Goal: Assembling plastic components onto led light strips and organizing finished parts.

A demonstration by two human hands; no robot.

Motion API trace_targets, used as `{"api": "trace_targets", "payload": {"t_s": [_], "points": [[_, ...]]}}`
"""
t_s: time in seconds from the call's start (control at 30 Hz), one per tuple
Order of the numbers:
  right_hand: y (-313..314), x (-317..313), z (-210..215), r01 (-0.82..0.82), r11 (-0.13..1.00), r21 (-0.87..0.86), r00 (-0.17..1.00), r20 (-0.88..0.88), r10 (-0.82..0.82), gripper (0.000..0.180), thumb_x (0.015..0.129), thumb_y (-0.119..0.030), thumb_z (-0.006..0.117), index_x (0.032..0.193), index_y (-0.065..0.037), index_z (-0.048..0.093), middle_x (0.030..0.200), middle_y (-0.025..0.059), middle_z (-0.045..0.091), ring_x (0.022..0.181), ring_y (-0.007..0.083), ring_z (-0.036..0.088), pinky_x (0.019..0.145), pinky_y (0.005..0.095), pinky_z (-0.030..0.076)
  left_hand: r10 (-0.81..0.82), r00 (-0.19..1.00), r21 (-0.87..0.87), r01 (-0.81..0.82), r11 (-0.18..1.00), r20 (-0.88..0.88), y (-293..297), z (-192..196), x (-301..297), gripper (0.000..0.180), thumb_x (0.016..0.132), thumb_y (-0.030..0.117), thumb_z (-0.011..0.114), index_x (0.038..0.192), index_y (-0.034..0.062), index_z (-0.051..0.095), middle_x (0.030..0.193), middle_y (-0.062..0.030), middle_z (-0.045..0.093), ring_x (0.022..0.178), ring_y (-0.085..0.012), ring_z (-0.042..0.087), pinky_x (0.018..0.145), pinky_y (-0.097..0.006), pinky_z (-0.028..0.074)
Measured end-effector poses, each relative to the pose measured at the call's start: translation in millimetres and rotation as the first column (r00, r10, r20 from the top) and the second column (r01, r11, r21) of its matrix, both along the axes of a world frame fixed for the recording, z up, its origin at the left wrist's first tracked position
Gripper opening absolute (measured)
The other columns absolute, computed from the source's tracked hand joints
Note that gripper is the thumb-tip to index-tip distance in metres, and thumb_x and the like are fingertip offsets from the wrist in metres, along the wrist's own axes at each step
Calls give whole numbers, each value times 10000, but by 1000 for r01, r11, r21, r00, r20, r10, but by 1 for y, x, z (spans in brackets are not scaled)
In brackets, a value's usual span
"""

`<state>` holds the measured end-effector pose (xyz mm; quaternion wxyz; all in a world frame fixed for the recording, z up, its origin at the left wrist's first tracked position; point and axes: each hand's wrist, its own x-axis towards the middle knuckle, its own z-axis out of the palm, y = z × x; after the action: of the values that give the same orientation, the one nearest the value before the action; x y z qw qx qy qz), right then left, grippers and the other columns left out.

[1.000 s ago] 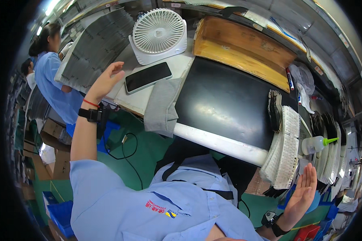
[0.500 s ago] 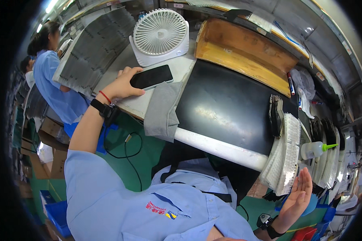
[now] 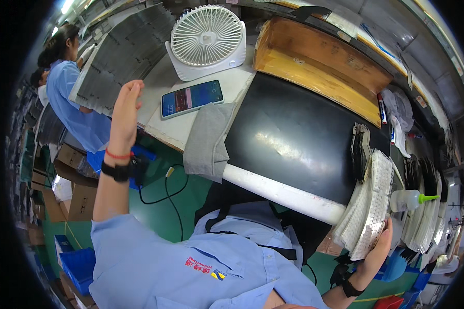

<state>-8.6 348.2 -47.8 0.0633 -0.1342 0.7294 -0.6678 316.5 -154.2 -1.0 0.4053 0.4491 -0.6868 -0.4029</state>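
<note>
My left hand (image 3: 125,116) is raised beside the table's left end, its fingers stretched out and holding nothing. To its right a phone (image 3: 192,98) lies face up on the white tabletop, its screen lit. Next to the phone, a grey cloth (image 3: 206,141) drapes over the table edge. At the right, my right hand (image 3: 377,252) lies against the outer side of a fanned stack of white, grid-patterned strips (image 3: 372,206). One finger points up along the stack; the others are partly hidden. A clear squeeze bottle with a green nozzle (image 3: 404,200) lies just beyond that hand.
A white fan (image 3: 207,44) stands behind the phone. An open wooden tray (image 3: 319,72) sits behind the black work surface (image 3: 294,134). Grey stacked sheets (image 3: 123,56) rise at the left, near a person in blue (image 3: 72,103). Dark strips (image 3: 360,152) stand by the white stack.
My left hand has let go of the phone and drawn back to the left; the phone's screen has lit up. My right hand has moved up against the white stack.
</note>
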Motion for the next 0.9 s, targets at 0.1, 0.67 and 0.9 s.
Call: {"api": "trace_targets", "payload": {"t_s": [0.1,0.67,0.9], "points": [[6,0,2,-32,999,3,999,41,32,543,1007,-336,360,1343,91,375,1312,179,472,1207,237,456,1033,343,326,-429,894,-139,412,900,-131,68,-2,-26,336,995,295,399,1180,33,499,1154,-59,532,1059,-142,487,924,-302,378],[35,-7,-10,-151,967,-208,987,32,161,546,994,-322,352,1344,95,381,1326,202,476,1226,253,468,1051,366,328,-938,347,-237,912,335,10,341,-49,-216,1226,682,433,779,1412,-112,-42,1441,-395,-36,1372,-514,8,1132,-483,120],[-24,15,10,-13,944,-330,979,190,79,389,966,-180,457,1247,87,489,1136,144,606,999,174,601,884,289,460,-868,380,-211,865,456,-319,342,-70,-232,947,815,210,623,1434,-100,-23,1489,-266,118,1394,-340,141,1127,-389,150]]}}
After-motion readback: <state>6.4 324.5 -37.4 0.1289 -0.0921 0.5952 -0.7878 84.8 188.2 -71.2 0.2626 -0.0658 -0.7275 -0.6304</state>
